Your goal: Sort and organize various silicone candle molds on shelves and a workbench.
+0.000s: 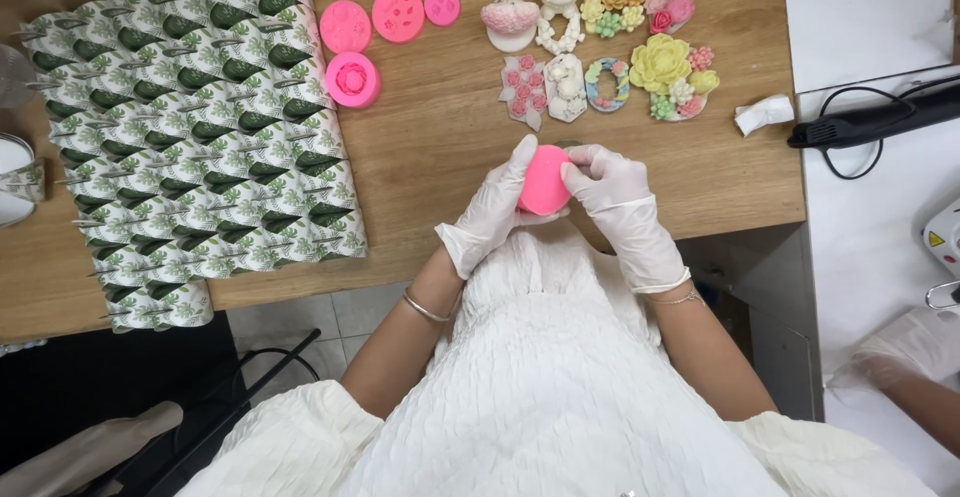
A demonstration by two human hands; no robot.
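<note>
Both my hands wear thin white gloves and hold a round pink silicone mould over the near edge of the wooden table. My left hand cups the mould from the left and below. My right hand grips its right side with the fingers bent over the top. Just beyond the mould lie several cast flower-shaped pieces in white, pink, green and yellow.
Several more pink moulds lie at the table's far middle. Rows of leaf-patterned packets cover the left part. A black cabled tool and a crumpled tissue lie right. Another person's gloved hand shows at the right edge.
</note>
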